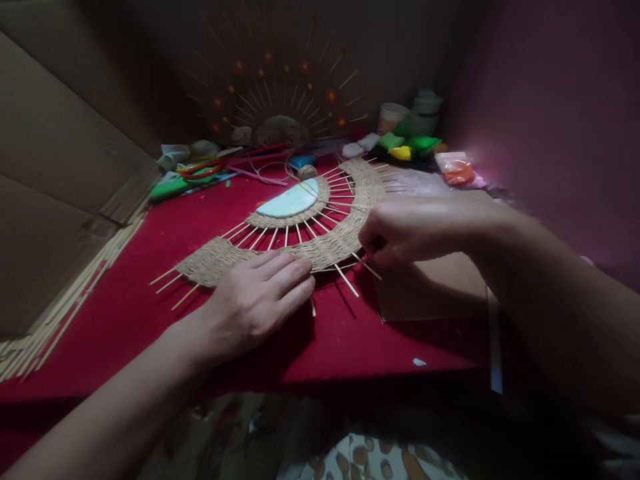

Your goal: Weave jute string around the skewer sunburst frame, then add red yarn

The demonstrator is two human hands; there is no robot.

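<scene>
Left hand (pixel 257 297) lies flat, fingers stretched out and together, pressing down on the near rim of the woven half-circle (pixel 320 243) and gripping nothing. Right hand (pixel 400 230) is curled tight at the weave's right edge, fingertips pinched there; what they pinch, I cannot tell. The weave sits mid-table on the red cloth (pixel 125 313), straight side facing away, long axis running left to right, its sticks (pixel 345 279) fanning toward the person. A pale half-disc (pixel 293 199) fills the hub. Bare cloth lies near left; a cardboard sheet (pixel 430 290) sits under the right wrist, craft clutter (pixel 410 147) along the far edge.
</scene>
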